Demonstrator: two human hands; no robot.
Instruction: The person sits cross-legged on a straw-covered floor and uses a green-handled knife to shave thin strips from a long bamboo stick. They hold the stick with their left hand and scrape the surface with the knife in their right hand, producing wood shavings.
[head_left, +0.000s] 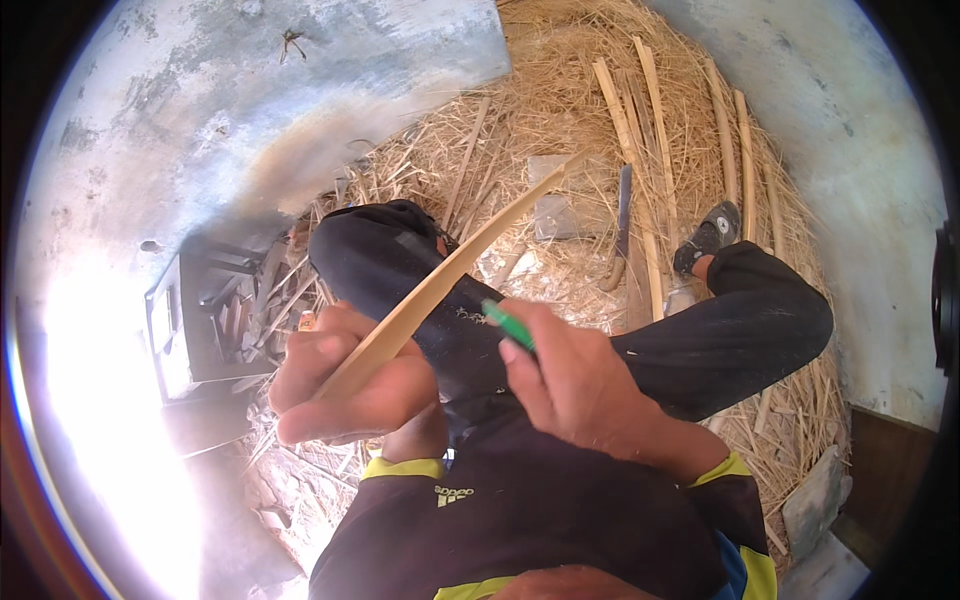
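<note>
A long, pale split-bamboo strip [436, 290] slants up and away from my left hand [355, 385], whose fingers are closed around its near end. The strip's far end is narrow and reaches over the straw-covered floor. To its right, my right hand [575, 375] is closed on a small green stick-like object [512, 325]. Motion blurs that object, and my fingers cover part of it, so its kind is unclear. A gap shows between the green object and the strip. Both hands are above my lap, with my legs in black trousers [720, 335] folded on either side.
A long dark-bladed knife [625, 205] with a curved handle lies ahead. Several bamboo lengths [660, 150] rest on straw [550, 50] beyond it. A dark metal frame [195, 320] stands at the left. Walls [330, 90] rise at left and right; a stone slab [815, 500] is lower right.
</note>
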